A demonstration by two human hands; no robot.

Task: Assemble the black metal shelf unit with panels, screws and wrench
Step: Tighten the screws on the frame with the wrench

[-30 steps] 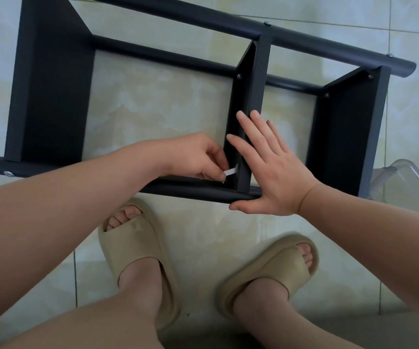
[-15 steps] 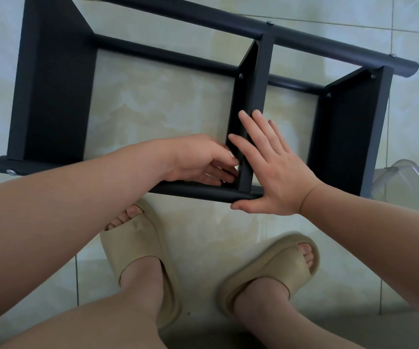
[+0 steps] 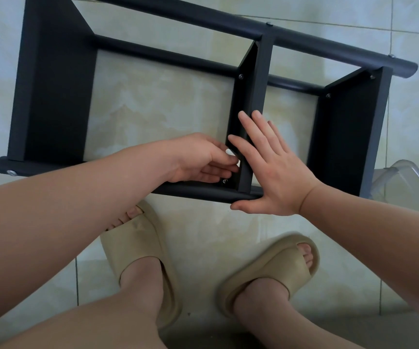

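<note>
Fingers (image 3: pixel 250 129) of right hand (image 3: pixel 276 172) were straight, flat against the middle panel (image 3: pixel 260 91), thumb by the near tube (image 3: pixel 198 192). Left hand (image 3: pixel 198 159) had fingers curled, pinching a small pale piece (image 3: pixel 231 153) beside that panel, just above a screw (image 3: pixel 224 181); wrench or not, couldn't tell. Black shelf unit (image 3: pixel 52 96) lay on its side on tiled floor (image 3: pixel 165 109).

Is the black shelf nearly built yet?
Nearly, it seems. Done: the left panel, middle panel and right panel stand between the tubes, and a far screw shows on the middle one. In hand: the right hand presses flat on the middle panel while the left hand pinches a small pale piece, maybe the wrench, by the near screw. Left: probably tightening that screw; other near joints are hidden.
</note>
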